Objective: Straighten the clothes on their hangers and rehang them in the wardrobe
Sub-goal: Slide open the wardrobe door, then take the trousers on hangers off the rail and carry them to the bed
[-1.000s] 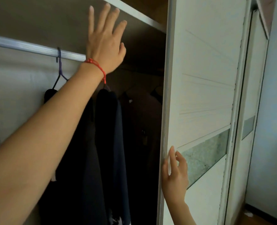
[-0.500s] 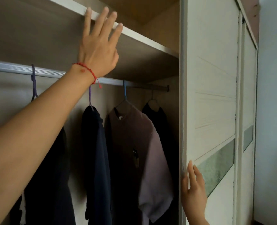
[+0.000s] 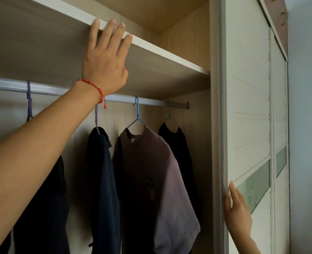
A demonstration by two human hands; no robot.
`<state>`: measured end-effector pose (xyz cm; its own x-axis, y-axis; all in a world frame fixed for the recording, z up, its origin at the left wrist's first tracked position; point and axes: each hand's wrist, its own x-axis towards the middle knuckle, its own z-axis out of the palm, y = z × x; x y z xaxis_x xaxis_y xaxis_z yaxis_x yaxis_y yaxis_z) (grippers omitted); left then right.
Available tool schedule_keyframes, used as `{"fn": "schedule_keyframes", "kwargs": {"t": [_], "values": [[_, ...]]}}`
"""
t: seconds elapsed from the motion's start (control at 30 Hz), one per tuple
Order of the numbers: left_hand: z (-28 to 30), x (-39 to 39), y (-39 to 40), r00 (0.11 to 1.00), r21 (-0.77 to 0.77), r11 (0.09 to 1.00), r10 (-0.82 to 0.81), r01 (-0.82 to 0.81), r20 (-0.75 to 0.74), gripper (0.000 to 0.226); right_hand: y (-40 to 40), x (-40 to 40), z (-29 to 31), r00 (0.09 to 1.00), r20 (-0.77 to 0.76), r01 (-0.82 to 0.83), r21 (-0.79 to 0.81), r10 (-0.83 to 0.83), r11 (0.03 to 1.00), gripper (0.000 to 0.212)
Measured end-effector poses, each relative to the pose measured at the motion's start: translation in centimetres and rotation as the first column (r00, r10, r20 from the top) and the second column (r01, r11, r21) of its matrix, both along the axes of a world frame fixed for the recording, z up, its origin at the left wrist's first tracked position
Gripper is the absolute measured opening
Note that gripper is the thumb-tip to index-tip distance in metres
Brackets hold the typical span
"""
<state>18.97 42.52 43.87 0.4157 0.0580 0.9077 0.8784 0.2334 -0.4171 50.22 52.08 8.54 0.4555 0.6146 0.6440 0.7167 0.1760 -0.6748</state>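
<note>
1. As the sliding door [image 3: 248, 110] now stands further right than a second ago, the head view shows the hanging space wide open, where earlier only two dark garments and shadow showed.
2. Four garments hang from the rail [image 3: 148, 102]: a dark one partly hidden behind the left forearm, a navy top [image 3: 104, 180] on a purple hanger, a mauve shirt [image 3: 151, 180] on a blue hanger [image 3: 137, 114], and a black top [image 3: 180, 147] nearest the door.
3. That opening likely ends the access step; no garment is in either hand yet, so straightening seems not yet begun. The mauve shirt looks skewed, one sleeve bunched forward.
4. The left hand [image 3: 104, 65], a red cord at its wrist, has risen from in front of the rail to the shelf [image 3: 170, 54] above it; it is spread flat, fingertips over the shelf's front edge, gripping nothing.
5. The right hand [image 3: 238, 211] stays low, fingers extended against the door's edge, holding nothing; whether it presses or merely rests, I cannot tell.
</note>
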Motion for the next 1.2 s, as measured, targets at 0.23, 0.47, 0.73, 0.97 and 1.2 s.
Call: {"fn": "schedule_keyframes", "kwargs": {"t": [0.23,0.47,0.73,0.97,1.2], "values": [[-0.3,0.2,-1.3,1.000,-0.087,0.996,0.002,-0.001,0.003,0.062,-0.9,-0.1,0.8,1.000,-0.011,-0.012,-0.049,0.012,0.999,0.047],[-5.2,-0.5,-2.8,0.981,-0.196,0.962,-0.185,0.192,0.051,0.046,-2.9,-1.6,2.3,0.986,-0.156,-0.071,-0.047,0.063,0.996,0.044],[-13.0,-4.4,-7.1,0.809,-0.148,0.878,-0.337,0.455,0.482,0.042,-7.7,-9.7,10.2,0.896,-0.052,-0.406,0.307,0.441,0.861,0.029],[-12.3,-9.0,-10.5,0.407,0.030,0.850,-0.282,0.526,0.869,0.028,-9.8,-17.9,17.6,0.689,-0.026,-0.696,0.252,0.724,0.672,0.023],[-10.5,-12.1,-9.9,0.332,-0.263,0.848,0.111,0.460,0.937,0.024,-9.2,-24.1,22.8,0.569,-0.138,-0.820,-0.162,0.810,0.549,0.037]]}}
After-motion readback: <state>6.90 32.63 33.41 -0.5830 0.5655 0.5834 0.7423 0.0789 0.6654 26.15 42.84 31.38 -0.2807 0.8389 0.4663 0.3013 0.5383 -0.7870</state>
